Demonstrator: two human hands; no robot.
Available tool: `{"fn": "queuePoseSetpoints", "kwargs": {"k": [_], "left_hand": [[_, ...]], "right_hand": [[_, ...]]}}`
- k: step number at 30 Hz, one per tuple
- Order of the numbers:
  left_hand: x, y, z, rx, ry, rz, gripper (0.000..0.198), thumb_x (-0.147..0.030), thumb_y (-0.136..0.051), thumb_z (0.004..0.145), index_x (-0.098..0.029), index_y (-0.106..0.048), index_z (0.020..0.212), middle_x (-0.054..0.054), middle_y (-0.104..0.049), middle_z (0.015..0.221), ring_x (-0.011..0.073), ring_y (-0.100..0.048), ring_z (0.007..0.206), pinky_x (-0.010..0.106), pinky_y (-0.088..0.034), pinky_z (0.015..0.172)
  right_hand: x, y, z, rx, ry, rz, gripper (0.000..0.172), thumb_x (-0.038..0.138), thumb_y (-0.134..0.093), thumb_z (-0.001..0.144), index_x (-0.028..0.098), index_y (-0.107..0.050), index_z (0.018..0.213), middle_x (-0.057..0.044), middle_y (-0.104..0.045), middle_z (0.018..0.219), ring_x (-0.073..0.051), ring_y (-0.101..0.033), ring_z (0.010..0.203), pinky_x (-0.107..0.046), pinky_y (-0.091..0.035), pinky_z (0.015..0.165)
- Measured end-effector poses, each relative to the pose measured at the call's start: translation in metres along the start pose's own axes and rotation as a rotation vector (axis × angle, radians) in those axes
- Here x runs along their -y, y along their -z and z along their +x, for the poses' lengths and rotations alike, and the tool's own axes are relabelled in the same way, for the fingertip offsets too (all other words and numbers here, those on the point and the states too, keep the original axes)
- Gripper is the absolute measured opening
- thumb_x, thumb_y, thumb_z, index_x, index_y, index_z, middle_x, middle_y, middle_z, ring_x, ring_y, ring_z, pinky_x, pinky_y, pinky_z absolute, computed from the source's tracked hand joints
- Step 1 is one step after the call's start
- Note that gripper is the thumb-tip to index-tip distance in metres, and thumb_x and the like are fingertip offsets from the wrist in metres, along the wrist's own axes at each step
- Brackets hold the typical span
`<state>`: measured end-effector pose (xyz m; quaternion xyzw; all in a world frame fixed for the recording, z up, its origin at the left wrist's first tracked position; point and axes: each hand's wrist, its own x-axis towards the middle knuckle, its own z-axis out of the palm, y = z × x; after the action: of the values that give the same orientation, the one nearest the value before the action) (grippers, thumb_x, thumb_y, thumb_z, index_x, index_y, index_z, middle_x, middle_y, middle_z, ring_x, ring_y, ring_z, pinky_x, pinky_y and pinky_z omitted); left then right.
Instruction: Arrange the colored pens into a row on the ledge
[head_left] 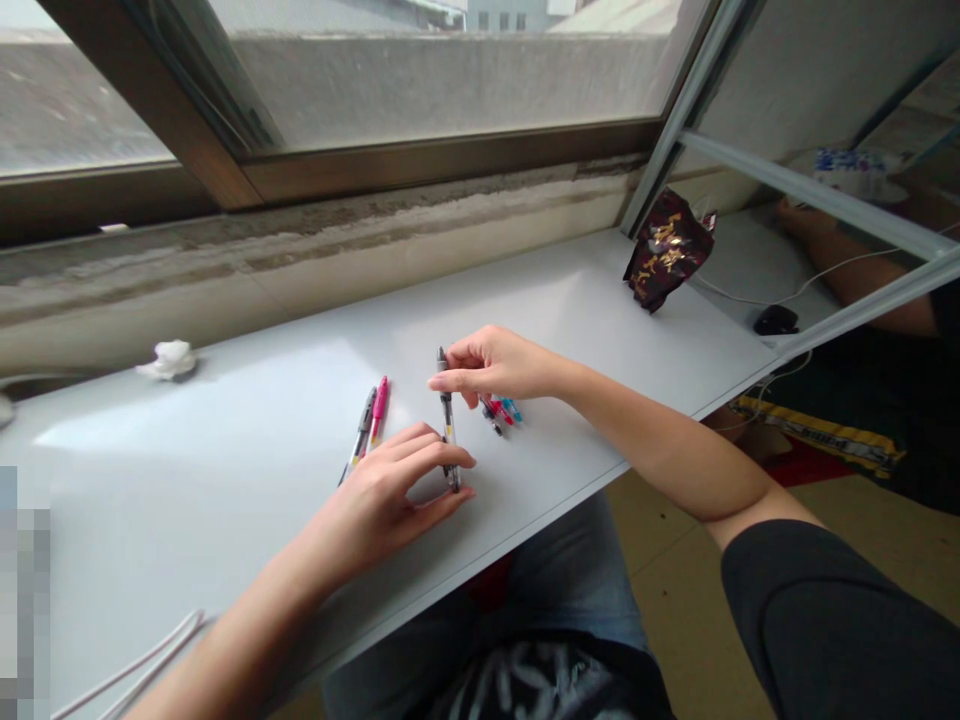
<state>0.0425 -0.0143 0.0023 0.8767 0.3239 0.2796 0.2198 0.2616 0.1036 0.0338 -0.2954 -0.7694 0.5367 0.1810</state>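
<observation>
A black pen [448, 412] with a clear barrel is upright over the table, slightly tilted. My right hand [495, 365] pinches its upper part between thumb and fingers. Around its lower end curl the thumb and fingers of my left hand [405, 480]. Just left of that pen lie a pink pen [379, 408] and a dark grey pen [364, 425] side by side, their lower ends partly hidden behind my left hand. Several more pens with red, blue and black ends [504, 411] lie beneath my right hand, which covers part of them.
The white table [225, 480] runs along a window ledge. Crumpled white tissue [172, 360] lies at the back left, a white cable [161, 650] at the front left. A dark snack bag [667, 250] stands by a metal frame [817, 190]; another person's arm [862, 280] shows beyond it.
</observation>
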Motion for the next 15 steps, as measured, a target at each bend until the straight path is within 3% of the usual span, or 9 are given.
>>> {"fn": "queuePoseSetpoints", "kwargs": {"k": [15], "left_hand": [[-0.0012, 0.0011, 0.0004, 0.011, 0.016, 0.016, 0.005, -0.019, -0.067, 0.106, -0.024, -0.068, 0.108, 0.002, -0.072, 0.094, 0.0195, -0.064, 0.091, 0.029, -0.051, 0.082]], "right_hand": [[0.0052, -0.0001, -0.0038, 0.007, 0.014, -0.059, 0.046, 0.052, -0.073, 0.099, 0.014, -0.065, 0.075, -0.001, -0.07, 0.068, -0.009, -0.055, 0.06, -0.025, -0.04, 0.06]]}}
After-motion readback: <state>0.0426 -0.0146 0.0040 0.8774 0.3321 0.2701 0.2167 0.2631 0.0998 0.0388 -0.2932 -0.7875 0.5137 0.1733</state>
